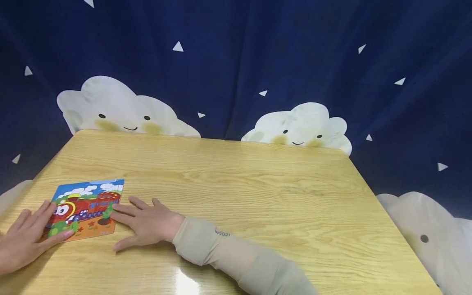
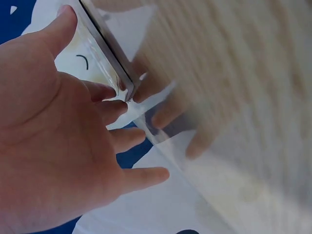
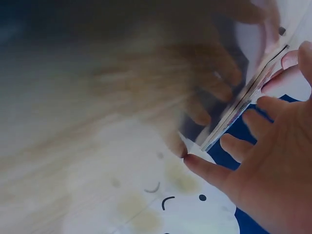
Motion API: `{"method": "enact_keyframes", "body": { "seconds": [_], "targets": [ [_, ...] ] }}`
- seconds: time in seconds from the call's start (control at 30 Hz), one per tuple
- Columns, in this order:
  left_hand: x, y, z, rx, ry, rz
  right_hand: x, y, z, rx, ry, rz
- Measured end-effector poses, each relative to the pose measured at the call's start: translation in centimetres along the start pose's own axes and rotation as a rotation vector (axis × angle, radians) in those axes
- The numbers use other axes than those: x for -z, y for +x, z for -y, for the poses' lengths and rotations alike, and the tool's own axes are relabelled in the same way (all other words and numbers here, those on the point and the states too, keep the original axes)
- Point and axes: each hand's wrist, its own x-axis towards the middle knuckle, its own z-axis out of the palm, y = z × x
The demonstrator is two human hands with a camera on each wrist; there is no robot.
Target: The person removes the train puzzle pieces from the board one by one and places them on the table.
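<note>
A thin, flat board (image 1: 90, 207) with a cartoon picture of a red train lies on the left part of the table. My left hand (image 1: 27, 241) is at its left edge, fingers extended, the thumb overlapping the lower left corner in the head view. On the opposite side, my right hand (image 1: 149, 223) has its fingers spread, with fingertips right at the board's right edge. Both wrist views show the board edge-on, a narrow edge (image 3: 239, 105) near the right fingertips and a pale side (image 2: 109, 53) beside the left fingers.
The wooden table (image 1: 258, 196) has a glossy surface that mirrors the hands. Behind it hangs a dark blue curtain (image 1: 221, 61) with white triangles and smiling clouds (image 1: 298, 123). The table's right edge slopes down toward the lower right.
</note>
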Motion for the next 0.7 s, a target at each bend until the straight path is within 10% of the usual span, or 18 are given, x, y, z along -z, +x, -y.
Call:
{"method": "enact_keyframes", "body": {
  "seconds": [0.4,0.7],
  "targets": [
    [-0.8,0.3,1.3,-0.135,0.089,-0.060,0.0,0.9,1.2,-0.044,-0.083,0.069],
    [0.3,0.2,-1.0,0.025,0.103,0.083,-0.1,0.0,0.1,-0.018,-0.066,0.072]
  ]
}}
